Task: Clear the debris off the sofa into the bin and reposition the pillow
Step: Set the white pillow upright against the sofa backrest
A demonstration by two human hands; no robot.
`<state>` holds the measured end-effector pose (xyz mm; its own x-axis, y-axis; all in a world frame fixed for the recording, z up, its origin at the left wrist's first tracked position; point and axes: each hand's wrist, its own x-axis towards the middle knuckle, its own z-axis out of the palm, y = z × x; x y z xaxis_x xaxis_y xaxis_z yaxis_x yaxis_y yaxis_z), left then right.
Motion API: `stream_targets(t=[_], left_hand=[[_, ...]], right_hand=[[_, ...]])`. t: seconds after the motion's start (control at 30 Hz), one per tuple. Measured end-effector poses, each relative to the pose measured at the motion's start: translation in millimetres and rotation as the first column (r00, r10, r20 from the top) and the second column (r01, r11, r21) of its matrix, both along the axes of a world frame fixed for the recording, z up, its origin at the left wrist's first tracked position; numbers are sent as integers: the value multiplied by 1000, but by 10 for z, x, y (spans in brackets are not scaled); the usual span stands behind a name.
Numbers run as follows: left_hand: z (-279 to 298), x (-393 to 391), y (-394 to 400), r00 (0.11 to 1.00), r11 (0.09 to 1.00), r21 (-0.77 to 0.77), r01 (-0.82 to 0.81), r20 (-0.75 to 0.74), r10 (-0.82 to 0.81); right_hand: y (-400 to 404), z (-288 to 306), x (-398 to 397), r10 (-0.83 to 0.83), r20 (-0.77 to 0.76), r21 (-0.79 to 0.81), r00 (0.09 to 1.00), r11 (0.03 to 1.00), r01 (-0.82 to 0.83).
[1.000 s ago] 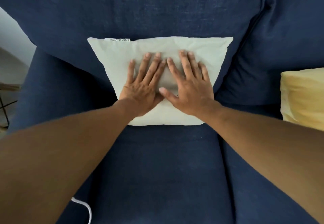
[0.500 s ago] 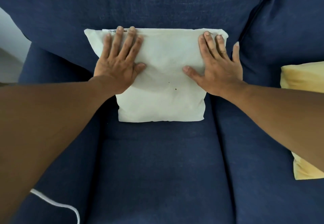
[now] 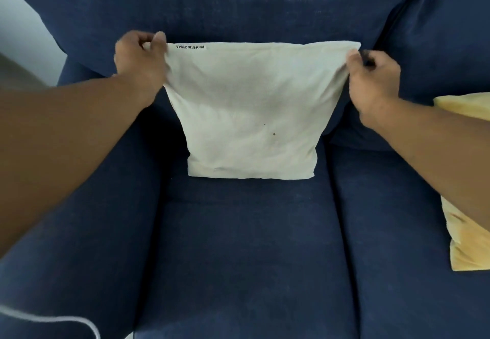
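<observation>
Pillow (image 3: 252, 110) corners hidden in fists

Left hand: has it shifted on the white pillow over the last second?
Yes. The left hand went from flat on the middle of the white pillow outward to its top left corner, now pinching there beside the label.

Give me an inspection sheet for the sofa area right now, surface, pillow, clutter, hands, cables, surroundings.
Surface: navy sofa, seat cushion bare of loose debris.
Job's things: white pillow upright against the backrest, label at its top edge, two small dark specks on its face; bin not in view.
Clutter: yellow pillow at the right edge.
Hands: left hand pinches the pillow's top left corner; right hand pinches the top right corner.
Cables: white cord at the lower left.
Surroundings: pale wall at the left.
</observation>
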<state>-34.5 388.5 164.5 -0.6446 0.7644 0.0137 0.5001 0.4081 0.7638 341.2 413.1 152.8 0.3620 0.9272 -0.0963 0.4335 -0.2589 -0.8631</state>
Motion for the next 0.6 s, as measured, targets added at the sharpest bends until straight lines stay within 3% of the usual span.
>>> stream_targets(t=[0.2, 0.47, 0.53, 0.6], left_hand=[[140, -31, 74, 998, 996, 94, 4, 64, -11], [-67, 25, -188, 973, 993, 74, -88, 218, 70], [-196, 73, -385, 953, 995, 26, -94, 291, 83], [-353, 138, -546, 924, 993, -118, 13, 382, 33]], right_hand=[[229, 33, 54, -36, -36, 16, 999, 999, 37], [-58, -84, -37, -27, -147, -31, 989, 999, 23], [-296, -240, -51, 27, -186, -80, 982, 996, -43], [-506, -424, -71, 104, -211, -156, 972, 978, -138]])
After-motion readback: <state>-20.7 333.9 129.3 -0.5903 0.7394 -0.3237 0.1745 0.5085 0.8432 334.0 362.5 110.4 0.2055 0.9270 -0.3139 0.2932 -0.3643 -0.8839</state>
